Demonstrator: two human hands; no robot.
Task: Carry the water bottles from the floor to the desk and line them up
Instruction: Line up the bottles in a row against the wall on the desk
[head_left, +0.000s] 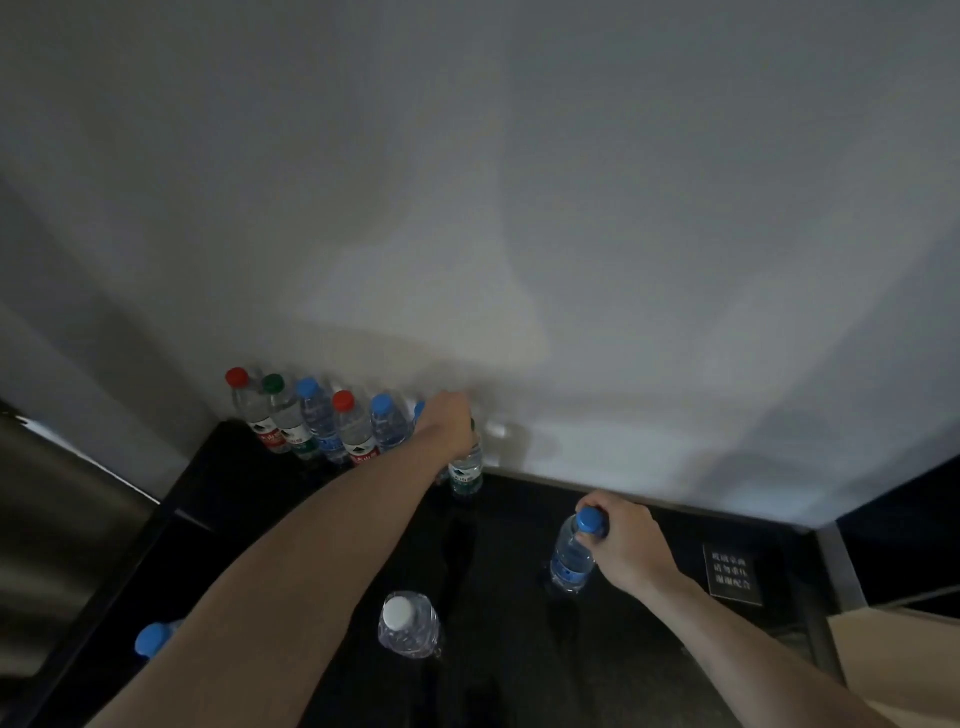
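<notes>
Left hand (451, 410) grips the green-label bottle (466, 470) by its top at the row's (317, 421) right end, frame centre; right hand (621, 540) clamps a blue-cap bottle (570, 558) lower right. We judge lining-up well along; two loose bottles remain on the desk (519, 649).

Ten water bottles (355, 428), one sign (732, 573)
</notes>
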